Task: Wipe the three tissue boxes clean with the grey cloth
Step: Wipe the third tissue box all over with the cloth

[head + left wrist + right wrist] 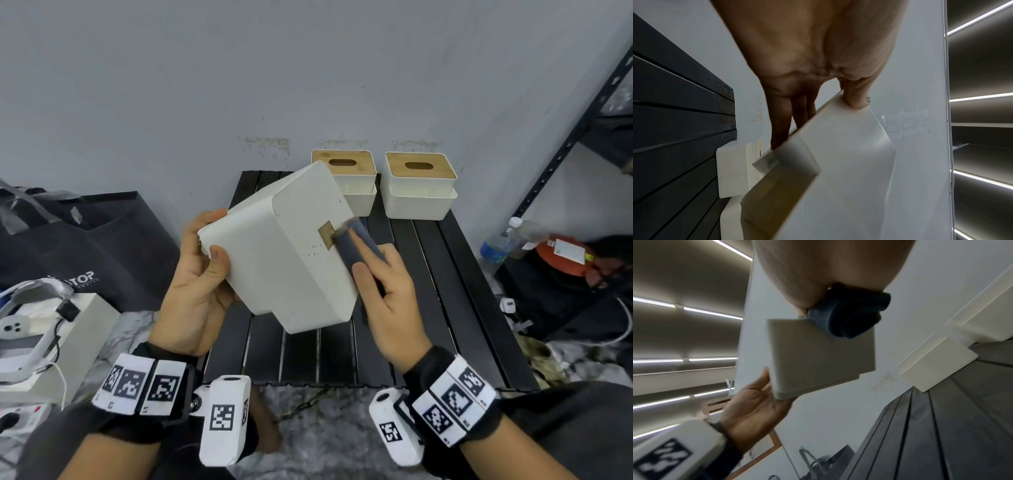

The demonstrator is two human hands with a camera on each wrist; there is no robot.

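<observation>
A white tissue box (287, 253) is lifted above the black slatted table (445, 308), tipped so its underside faces me. My left hand (202, 270) grips its left end, thumb on the near face and fingers behind (838, 162). My right hand (380, 284) holds the folded grey cloth (359, 246) and presses it against the box's right edge beside a small tan label (327, 233). In the right wrist view the cloth (846, 316) sits bunched at the box's top corner (818, 356). Two more white boxes with wooden lids (346, 178) (419, 185) stand at the table's far end.
A grey wall rises right behind the table. A black bag (102, 240) and a white box with a headset (37, 329) lie at left. A black metal shelf (582, 137), a water bottle (496, 243) and a red object (565, 257) are at right.
</observation>
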